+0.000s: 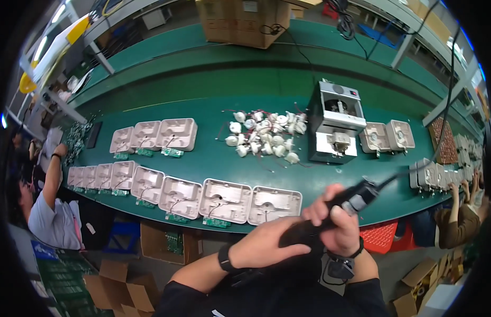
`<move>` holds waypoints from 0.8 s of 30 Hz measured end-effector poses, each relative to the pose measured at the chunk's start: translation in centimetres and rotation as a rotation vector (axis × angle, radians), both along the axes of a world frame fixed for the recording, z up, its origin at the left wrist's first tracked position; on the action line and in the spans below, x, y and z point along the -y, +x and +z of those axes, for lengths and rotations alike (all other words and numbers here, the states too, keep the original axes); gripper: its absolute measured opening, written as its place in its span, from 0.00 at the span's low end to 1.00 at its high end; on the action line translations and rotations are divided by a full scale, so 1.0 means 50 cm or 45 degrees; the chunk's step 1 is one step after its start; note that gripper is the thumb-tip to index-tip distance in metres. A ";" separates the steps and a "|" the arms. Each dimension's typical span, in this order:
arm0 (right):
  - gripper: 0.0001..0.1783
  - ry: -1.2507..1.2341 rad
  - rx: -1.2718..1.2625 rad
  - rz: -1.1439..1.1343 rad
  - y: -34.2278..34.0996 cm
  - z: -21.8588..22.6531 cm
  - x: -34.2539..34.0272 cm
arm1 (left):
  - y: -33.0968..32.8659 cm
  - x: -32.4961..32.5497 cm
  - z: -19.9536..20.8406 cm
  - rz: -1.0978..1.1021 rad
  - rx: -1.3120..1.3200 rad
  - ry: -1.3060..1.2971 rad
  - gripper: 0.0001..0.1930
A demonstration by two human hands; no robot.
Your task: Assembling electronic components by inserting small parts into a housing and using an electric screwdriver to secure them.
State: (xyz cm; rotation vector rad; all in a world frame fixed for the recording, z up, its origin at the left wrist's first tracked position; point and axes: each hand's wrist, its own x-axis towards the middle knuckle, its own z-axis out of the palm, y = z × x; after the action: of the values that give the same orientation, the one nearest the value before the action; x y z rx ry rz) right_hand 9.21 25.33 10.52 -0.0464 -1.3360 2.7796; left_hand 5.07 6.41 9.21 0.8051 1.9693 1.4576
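Both my hands are raised over the front edge of the bench around a black corded electric screwdriver (pixel 355 203). My right hand (pixel 338 224) is closed round its body, fingers wrapped near the cord end. At the lower end of the tool, my left hand (pixel 266 242) grips it with the thumb stretched along it; its other fingers are partly hidden. The tool's tip cannot be seen. Just beyond my hands lies an open pale plastic housing (pixel 274 203), at the right end of a curved row of housings (pixel 179 196), several with green circuit boards (pixel 218 222) wired to them.
A pile of white round parts with wires (pixel 266 132) lies mid-bench. Right of it stands a grey-black machine (pixel 338 124), with two housings (pixel 388 136) beside it. The tool's cord (pixel 443 134) runs up at right. Co-workers sit left (pixel 50 211) and right (pixel 449 222).
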 end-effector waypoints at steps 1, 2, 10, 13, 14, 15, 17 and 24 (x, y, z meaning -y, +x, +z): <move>0.21 -0.004 -0.053 -0.104 0.004 0.013 0.008 | -0.009 0.033 0.001 0.130 -0.106 0.042 0.23; 0.20 0.043 -0.122 -0.202 0.010 0.025 0.000 | -0.024 0.070 -0.004 0.252 -0.211 0.089 0.23; 0.13 0.627 -0.315 -0.819 0.008 0.011 -0.006 | -0.158 0.419 -0.073 1.118 -1.017 -0.984 0.19; 0.14 0.540 -0.243 -0.743 -0.005 -0.023 0.015 | -0.160 0.450 -0.086 1.046 -0.798 -1.128 0.17; 0.14 0.542 -0.240 -0.748 -0.006 -0.028 0.016 | -0.160 0.453 -0.084 1.046 -0.771 -1.105 0.16; 0.14 0.528 -0.251 -0.758 -0.008 -0.033 0.017 | -0.159 0.455 -0.083 1.045 -0.745 -1.082 0.16; 0.16 0.502 -0.273 -0.782 -0.010 -0.036 0.015 | -0.160 0.459 -0.085 1.032 -0.721 -1.055 0.16; 0.17 0.524 -0.328 -0.809 -0.002 -0.034 -0.017 | -0.159 0.432 -0.103 0.992 -0.748 -0.883 0.14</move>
State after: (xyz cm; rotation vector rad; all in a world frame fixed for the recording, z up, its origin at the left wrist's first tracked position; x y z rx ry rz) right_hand 9.12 26.18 8.80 -0.0753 -1.4705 1.8952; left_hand -2.87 -15.19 4.05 0.1260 3.2020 0.7523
